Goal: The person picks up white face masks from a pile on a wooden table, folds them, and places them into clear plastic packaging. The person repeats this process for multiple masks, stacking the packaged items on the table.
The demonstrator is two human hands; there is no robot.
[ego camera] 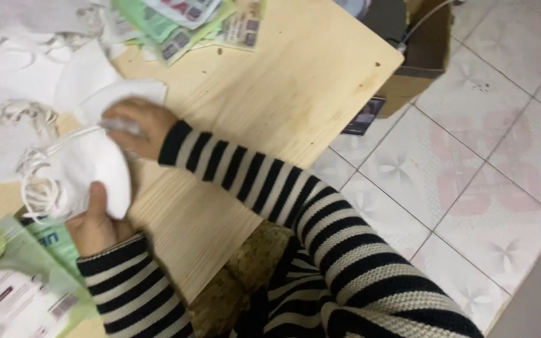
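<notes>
My left hand (95, 222) grips the lower edge of a white folded face mask (89, 166) with white ear loops (39, 188) hanging at its left. My right hand (136, 125) pinches the upper part of the same mask, over a second white mask (120, 94) lying on the wooden table (295, 81). Both arms wear black and cream striped sleeves.
More white masks (14, 125) are piled at the left and top left. Green printed packets (176, 25) lie at the table's far edge, and others (14, 281) at the bottom left. A cardboard box (424, 56) stands on the tiled floor (471, 175) to the right.
</notes>
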